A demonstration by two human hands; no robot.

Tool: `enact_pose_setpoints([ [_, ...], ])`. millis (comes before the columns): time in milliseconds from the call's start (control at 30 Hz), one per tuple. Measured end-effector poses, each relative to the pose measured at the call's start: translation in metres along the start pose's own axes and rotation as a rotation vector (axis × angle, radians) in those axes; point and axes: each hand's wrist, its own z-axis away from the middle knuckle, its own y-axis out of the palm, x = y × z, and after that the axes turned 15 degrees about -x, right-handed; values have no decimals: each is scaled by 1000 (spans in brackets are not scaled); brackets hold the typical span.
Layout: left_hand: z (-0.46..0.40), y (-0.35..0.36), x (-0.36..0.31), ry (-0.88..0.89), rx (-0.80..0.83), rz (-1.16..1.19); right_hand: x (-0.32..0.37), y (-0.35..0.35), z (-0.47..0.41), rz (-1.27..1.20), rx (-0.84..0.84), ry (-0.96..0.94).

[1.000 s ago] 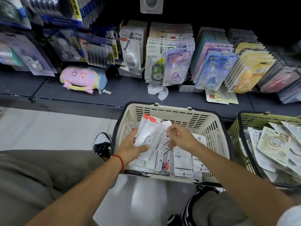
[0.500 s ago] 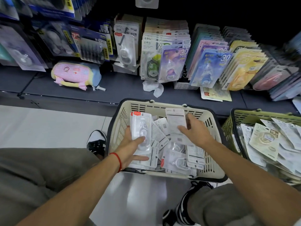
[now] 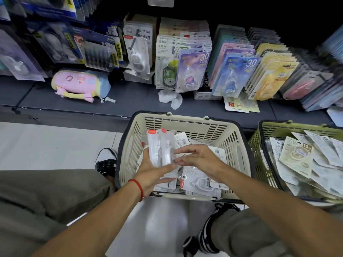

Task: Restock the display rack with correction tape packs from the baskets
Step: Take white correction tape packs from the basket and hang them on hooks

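— What are the hands doing over the cream basket (image 3: pixel 187 123)?

— The left hand (image 3: pixel 154 173), a red string round its wrist, grips a small stack of clear correction tape packs (image 3: pixel 161 147) with red tabs at the top, thumb curled across their lower edge. The packs stand nearly upright above the basket's near left part. The right hand (image 3: pixel 200 160) reaches in from the right, its fingers loosely bent, the fingertips (image 3: pixel 179 161) touching the side of that stack; whether it pinches a pack cannot be told.

— And the rest of the stock?

— More loose packs (image 3: pixel 196 182) lie flat in the bottom of the cream basket, some face down with barcodes showing. A green basket (image 3: pixel 259 145) stands just beside it on the right, heaped with paler packets (image 3: pixel 304 158). Both sit on the floor against the dark shelf (image 3: pixel 130 97).

— The rack itself?

— Rows of hanging packs on the display rack (image 3: pixel 194 62) behind the shelf — purple, blue and yellow cards leaning forward. One white pack with a red tab (image 3: pixel 136 51) hangs left of them. A pink and blue pencil pouch (image 3: pixel 79 84) lies on the shelf, and a crumpled white scrap (image 3: pixel 169 97) lies near the purple cards.
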Motion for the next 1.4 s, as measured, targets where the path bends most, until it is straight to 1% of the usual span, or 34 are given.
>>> enact_pose_setpoints([
  [67, -2, -1, 0, -32, -34, 37, -1, -11, -7, 37, -1, 16],
  [100, -3, -2, -1, -53, -51, 61, -3, -21, -11, 182, -54, -22],
  [133, -4, -3, 0, -71, -65, 86, -7, -34, -16, 469, -113, -102],
  [167, -5, -3, 0, -86, -73, 106, -15, -51, -21, 879, -123, -187],
  [200, -5, -3, 0, -98, -73, 116, -26, -67, -24, 1259, -57, -211],
  [233, -6, -4, 0, -109, -69, 120, -39, -82, -23, 1503, 21, -189],
  [267, -7, -4, 0, -118, -64, 124, -50, -92, -20, 1622, 90, -148],
  [300, -7, -5, 1, -127, -58, 131, -61, -99, -17, 1662, 128, -122],
  [400, -7, -3, -1, -152, -40, 134, -83, -106, -15, 1699, 150, -182],
  [433, -7, -2, -2, -157, -41, 128, -85, -106, -15, 1650, 141, -190],
  [500, -5, -1, -5, -164, -52, 131, -76, -101, -14, 1461, 121, -90],
  [533, -5, 0, -8, -169, -54, 143, -67, -98, -14, 1372, 96, -75],
  [567, -5, 1, -10, -175, -58, 162, -57, -98, -15, 1292, 22, -108],
  [667, -7, 2, -16, -168, -93, 232, -17, -101, -19, 971, -360, -252],
  [733, -8, 3, -22, -149, -109, 259, 15, -107, -24, 738, -510, -327],
  [800, -9, 3, -28, -120, -80, 284, 46, -111, -28, 433, -539, -335],
  [867, -8, 2, -37, -81, -31, 317, 70, -107, -31, 202, -482, -282],
  [933, -7, 3, -45, -32, 40, 318, 86, -92, -33, 116, -412, -270],
  [1000, -4, 7, -52, -5, 114, 313, 94, -71, -35, 103, -356, -308],
  [1033, -2, 10, -56, -3, 143, 318, 97, -61, -36, 124, -364, -335],
  [1067, 1, 12, -60, 1, 168, 321, 99, -51, -36, 164, -402, -376],
  [1167, 11, 15, -74, 58, 223, 312, 109, -31, -33, 391, -566, -542],
  [1267, 21, 18, -95, 165, 249, 286, 128, -19, -28, 464, -636, -611],
  [1333, 25, 21, -115, 223, 266, 269, 147, -14, -26, 390, -644, -597],
  [1400, 28, 25, -142, 265, 255, 263, 168, -10, -24, 146, -605, -502],
])
